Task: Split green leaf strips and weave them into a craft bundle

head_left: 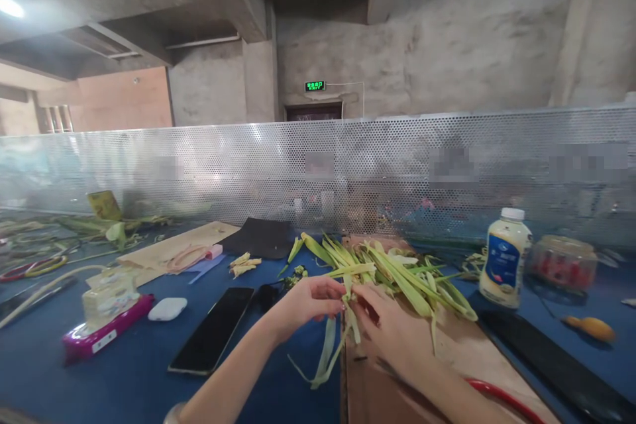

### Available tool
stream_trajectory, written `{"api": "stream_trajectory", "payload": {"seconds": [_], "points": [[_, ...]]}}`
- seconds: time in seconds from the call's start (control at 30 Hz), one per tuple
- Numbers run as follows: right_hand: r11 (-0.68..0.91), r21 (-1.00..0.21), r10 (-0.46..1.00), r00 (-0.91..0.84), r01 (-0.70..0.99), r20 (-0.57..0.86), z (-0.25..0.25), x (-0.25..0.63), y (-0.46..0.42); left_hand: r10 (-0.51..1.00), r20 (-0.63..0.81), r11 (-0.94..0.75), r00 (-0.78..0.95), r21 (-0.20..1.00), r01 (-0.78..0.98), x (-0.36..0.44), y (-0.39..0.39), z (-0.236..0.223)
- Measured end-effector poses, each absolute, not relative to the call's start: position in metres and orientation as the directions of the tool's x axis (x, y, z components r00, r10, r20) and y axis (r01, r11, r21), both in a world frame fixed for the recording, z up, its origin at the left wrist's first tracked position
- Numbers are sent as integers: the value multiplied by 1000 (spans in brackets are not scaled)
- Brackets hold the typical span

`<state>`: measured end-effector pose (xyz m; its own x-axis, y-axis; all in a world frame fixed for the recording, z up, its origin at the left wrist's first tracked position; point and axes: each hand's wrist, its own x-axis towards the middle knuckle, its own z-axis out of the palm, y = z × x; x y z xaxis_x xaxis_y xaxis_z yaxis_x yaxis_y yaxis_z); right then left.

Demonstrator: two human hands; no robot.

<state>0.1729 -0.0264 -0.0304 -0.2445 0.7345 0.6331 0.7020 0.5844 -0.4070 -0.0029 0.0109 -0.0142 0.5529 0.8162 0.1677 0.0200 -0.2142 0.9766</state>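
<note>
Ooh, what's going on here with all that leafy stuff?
A person has both bare hands at some pale green strips: the left hand and right hand come close together there, fingertips at the strips. Just how each one grips is hard to see. Loose ends hang below. A bigger leafy pile lies just beyond, partly on a brown board. A dark phone lies off to the left.

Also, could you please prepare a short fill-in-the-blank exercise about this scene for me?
A flat black ____ lies between the left hand and the white case.
The bottle has a ____ cap.
The leaves lie to the ____ of the bottle.
The exit sign glows ____.

Missing words: phone; white; left; green.
</note>
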Motion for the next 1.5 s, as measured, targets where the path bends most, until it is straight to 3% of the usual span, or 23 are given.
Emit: {"api": "stream_trajectory", "payload": {"seconds": [0.43,0.97,1.33,1.5], "points": [[647,-518,725,-242,559,645,-35,180,-16,795,178,-278,580,956,88,-11,16,-16],[600,-505,728,-164,620,665,-32,179,-22,762,138,-212,633,976,42,-11,9,-10],[623,-375,680,-238,687,694,-43,178,-19,877,152,-196,456,979,51,1,20,-27],[638,-328,649,-257,697,716,-43,176,-20,855,181,-253,486,964,86,2,15,-23]]}}
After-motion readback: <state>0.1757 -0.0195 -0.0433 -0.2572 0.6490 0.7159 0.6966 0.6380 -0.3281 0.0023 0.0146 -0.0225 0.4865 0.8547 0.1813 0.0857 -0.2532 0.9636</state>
